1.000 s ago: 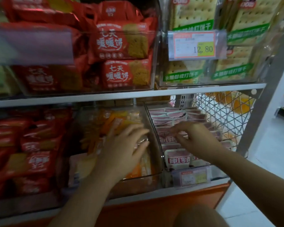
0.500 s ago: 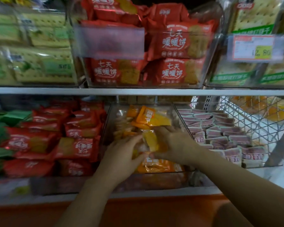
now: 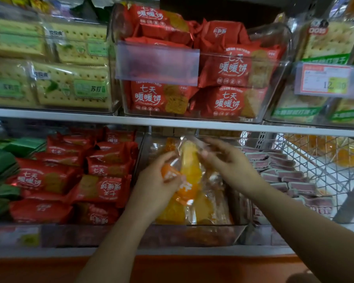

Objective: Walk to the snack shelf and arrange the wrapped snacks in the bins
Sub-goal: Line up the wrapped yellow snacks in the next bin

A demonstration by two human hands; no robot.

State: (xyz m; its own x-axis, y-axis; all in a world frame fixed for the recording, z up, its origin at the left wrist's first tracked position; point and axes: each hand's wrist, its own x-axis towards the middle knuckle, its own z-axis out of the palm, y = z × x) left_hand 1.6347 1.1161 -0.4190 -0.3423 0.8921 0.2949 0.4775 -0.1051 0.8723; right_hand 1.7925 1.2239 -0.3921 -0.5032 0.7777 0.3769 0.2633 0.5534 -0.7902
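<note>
A clear-and-orange wrapped yellow cake snack [image 3: 189, 166] is lifted above the middle clear bin [image 3: 192, 231] on the lower shelf. My left hand [image 3: 157, 184] grips its lower orange end, with the thumb across the wrapper. My right hand [image 3: 227, 160] pinches the upper clear edge of the same wrapper. More orange-wrapped snacks [image 3: 211, 209] lie in the bin beneath, partly hidden by my hands.
Red biscuit packs [image 3: 70, 176] fill the bin to the left, green packs [image 3: 0, 166] lie further left, and pink packs [image 3: 284, 176] fill the bin to the right. A wire basket [image 3: 325, 156] stands at far right. The upper shelf [image 3: 172, 121] carries cracker and red-pack bins.
The view has shifted left and closer. Both hands have raised the orange-wrapped snack out of the middle bin; a second ago the right hand was over the pink packs.
</note>
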